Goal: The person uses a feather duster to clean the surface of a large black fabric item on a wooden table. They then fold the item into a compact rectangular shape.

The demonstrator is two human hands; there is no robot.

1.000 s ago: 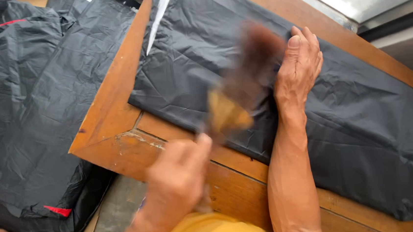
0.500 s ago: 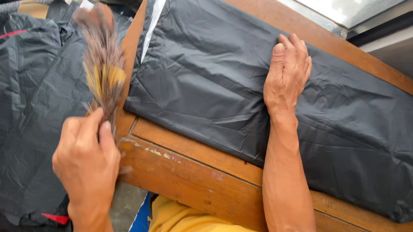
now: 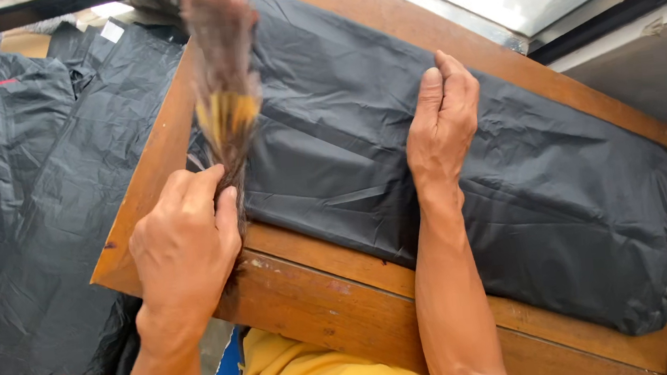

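While the left hand grips a feather brush in a closed fist, the right hand lies on a black cover spread over a wooden table.

Though the brush is blurred, brown plumes and a yellow band are discernible; its handle is hidden inside the fist and its tip is cut off at the top edge of the view. The brush stands over the cover's left end, near the table's left edge. The right hand rests with fingers loosely curled, holding nothing; whether the palm presses flat cannot be told. The cover's right end, trimmed in red, reaches almost to the table's far right, leaving a bare wooden strip along the near edge. More black sheeting lies left of and below the table, its lower part cut off.
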